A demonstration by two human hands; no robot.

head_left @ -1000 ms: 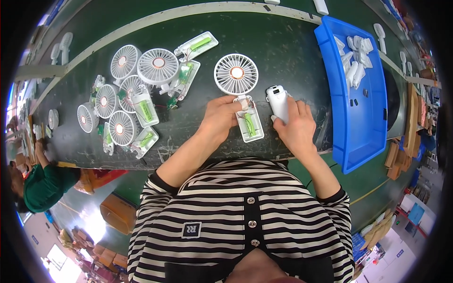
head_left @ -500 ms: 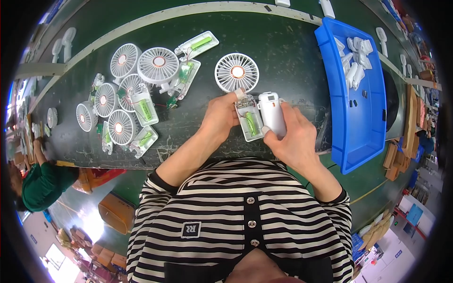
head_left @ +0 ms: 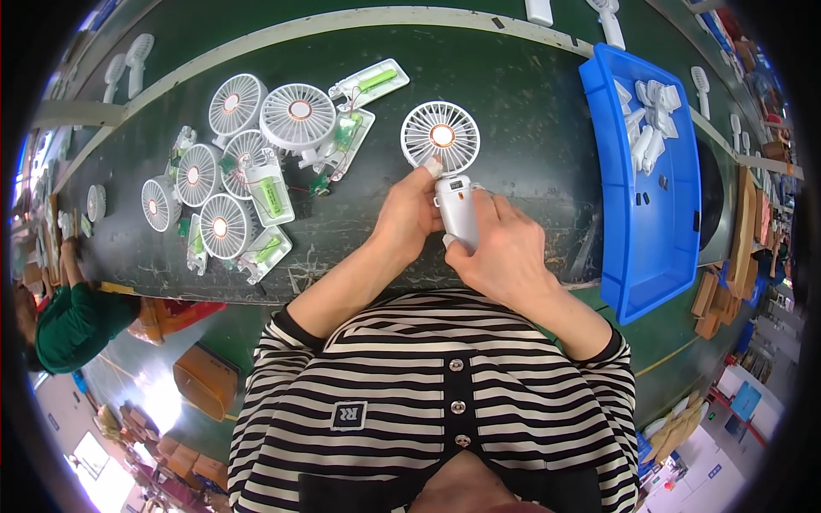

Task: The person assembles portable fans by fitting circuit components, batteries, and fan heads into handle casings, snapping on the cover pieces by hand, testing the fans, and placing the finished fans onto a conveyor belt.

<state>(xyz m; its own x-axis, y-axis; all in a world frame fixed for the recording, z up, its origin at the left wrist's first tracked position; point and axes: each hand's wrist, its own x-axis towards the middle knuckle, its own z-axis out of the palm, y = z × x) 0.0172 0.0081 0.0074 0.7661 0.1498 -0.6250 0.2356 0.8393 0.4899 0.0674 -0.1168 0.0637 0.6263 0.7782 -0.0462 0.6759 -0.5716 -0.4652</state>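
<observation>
A small white handheld fan (head_left: 425,120) with an orange-ringed hub lies in front of me, its head pointing away. My left hand (head_left: 405,214) grips the fan at its neck and the left side of the handle. A white handle cover (head_left: 460,215) with a dark window and an orange button now lies over the handle's open half, hiding the green battery. My right hand (head_left: 503,248) is closed round the cover's right side and lower end, thumb low on it. Whether the two halves are snapped together I cannot tell.
To the left lie several fans (head_left: 198,175) with open handles, loose wires and green batteries. A blue tray (head_left: 654,256) on the right holds white plastic parts and small black pieces. More fans (head_left: 137,64) stand beyond the pale rail. A co-worker in a green top (head_left: 81,329) sits far left.
My right hand has brought the cover leftward, from beside the open handle onto it. The battery and wiring inside are now out of sight.
</observation>
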